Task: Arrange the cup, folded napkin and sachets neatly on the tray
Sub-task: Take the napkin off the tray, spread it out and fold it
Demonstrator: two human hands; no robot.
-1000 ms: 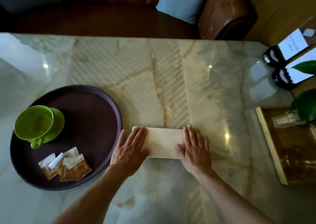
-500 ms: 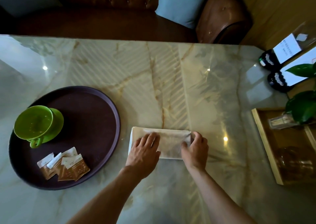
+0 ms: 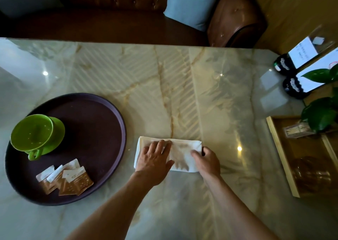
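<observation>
Since before, my right hand [image 3: 206, 162] curled to pinch the soft, light napkin [image 3: 182, 157] at its 3 o'clock edge, my left hand [image 3: 154, 159] pressing flat and open on it.

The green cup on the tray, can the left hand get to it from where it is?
Probably yes. The left hand lies flat on the napkin, and nothing stands between it and the green cup.

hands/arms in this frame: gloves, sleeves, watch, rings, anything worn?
Nothing worn that shows. The left hand and right hand are bare, with no gloves. Both forearms are uncovered from wrist to the bottom edge of the frame, with no sleeve, watch or bracelet in sight. No ring is visible on the fingers that show, though the dim light makes small details hard to tell.
</observation>
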